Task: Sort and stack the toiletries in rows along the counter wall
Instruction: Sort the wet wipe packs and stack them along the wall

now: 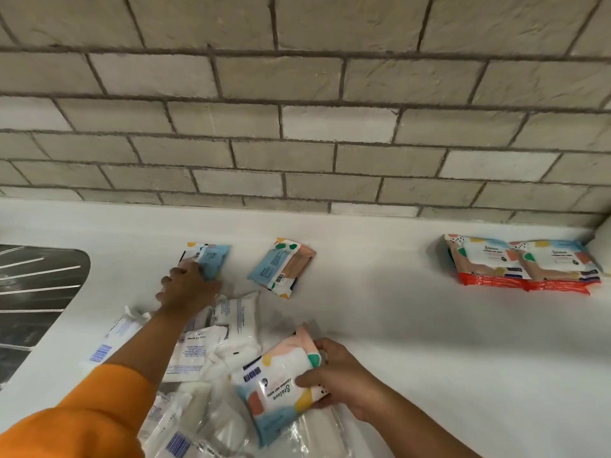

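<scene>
Near the front, the right hand (pixel 337 381) grips a pack (pixel 274 388), its stack (pixel 522 262) lies far off right by the wall (pixel 297 160); the left hand's (pixel 188 289) hold on a blue pack (pixel 213 259) is unclear.

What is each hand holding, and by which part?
Left hand: blue pack, near end. Right hand: colourful wipes pack, right edge.

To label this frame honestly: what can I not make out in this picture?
Head view:
- Whether the left hand grips or only presses the blue pack: its own back hides the fingers.
- The white packs: sleeve covers some, bottom edge cuts others.
- Count in the wall stack: only fronts show.
- Print on the middle pack: too small.
</scene>
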Motion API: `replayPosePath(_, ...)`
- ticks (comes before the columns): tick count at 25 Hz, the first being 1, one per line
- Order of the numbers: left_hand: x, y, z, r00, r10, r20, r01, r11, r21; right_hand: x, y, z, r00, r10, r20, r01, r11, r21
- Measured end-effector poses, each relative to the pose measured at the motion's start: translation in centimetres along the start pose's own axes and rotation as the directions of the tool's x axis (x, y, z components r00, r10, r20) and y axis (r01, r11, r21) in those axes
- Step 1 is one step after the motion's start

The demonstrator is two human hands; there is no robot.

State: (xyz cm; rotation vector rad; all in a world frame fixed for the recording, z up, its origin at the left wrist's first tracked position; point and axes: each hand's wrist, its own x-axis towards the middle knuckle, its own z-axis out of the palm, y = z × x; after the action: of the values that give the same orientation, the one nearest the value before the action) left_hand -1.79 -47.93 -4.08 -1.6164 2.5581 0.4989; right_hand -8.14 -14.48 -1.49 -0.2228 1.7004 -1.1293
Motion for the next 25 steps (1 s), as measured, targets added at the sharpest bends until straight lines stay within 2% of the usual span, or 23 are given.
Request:
replayPosePath(3, 1.0, 0.2, -0.4, 0.999, -0.039, 0.026, 0.037, 0.997, 0.065, 0.0, 0.0, -0.5, 1.000, -0.019, -0.006, 0.019, 0.994, 0.109)
replayPosePath(7, 2.4, -0.5, -0.6, 0.998, -0.013, 0.066, 0.007, 0.996, 0.083, -0.5, -0.1, -1.0, 0.998, -0.053, 0.037, 0.047, 0.988, 0.149)
replayPosePath(11, 2.6, -1.4, -1.4, 1.000, 0.016, 0.012, -0.017, 0.998, 0.057, -1.0, -0.1, -1.5, 0.996, -0.076, 0.050, 0.065, 0.980, 0.187)
replayPosePath(13, 2.3, -2.1, -1.6, 1.000, -0.011, -0.024, 0.011, 0.999, -0.035, -1.2, -0.1, -1.7, 0.995, -0.090, 0.037, 0.079, 0.973, 0.219)
replayPosePath(16, 0.9, -1.7, -2.7, 0.989, -0.067, -0.132, 0.017, 0.935, -0.354, -1.3, 0.1, -2.1, 0.993, -0.121, -0.004, 0.117, 0.958, 0.263)
replayPosePath(17, 0.1, -1.3, -3.3, 0.986, -0.088, -0.141, 0.006, 0.868, -0.497, -1.3, 0.1, -2.3, 0.991, -0.129, -0.019, 0.129, 0.949, 0.288)
replayPosePath(18, -0.9, -0.8, -4.0, 0.988, -0.088, -0.130, -0.020, 0.749, -0.662, -1.3, 0.0, -2.4, 0.990, -0.140, -0.021, 0.138, 0.930, 0.342)
replayPosePath(20, -3.4, 0.1, -5.3, 0.999, -0.013, -0.045, -0.037, 0.366, -0.930, -1.3, -0.2, -2.5, 0.989, -0.145, 0.003, 0.125, 0.865, 0.485)
replayPosePath(22, -6.5, 0.8, -6.2, 0.986, 0.133, 0.100, 0.096, 0.035, -0.995, -1.8, -0.6, -2.8, 0.988, -0.144, 0.052, 0.084, 0.792, 0.605)
replayPosePath(23, -8.2, 0.9, -6.1, 0.962, 0.218, 0.164, 0.184, -0.073, -0.980, -2.0, -0.4, -2.9, 0.987, -0.131, 0.093, 0.039, 0.758, 0.651)
replayPosePath(25, -12.3, 1.3, -5.4, 0.903, 0.370, 0.218, 0.308, -0.205, -0.929, -2.3, 0.1, -3.0, 0.981, -0.075, 0.178, -0.087, 0.650, 0.755)
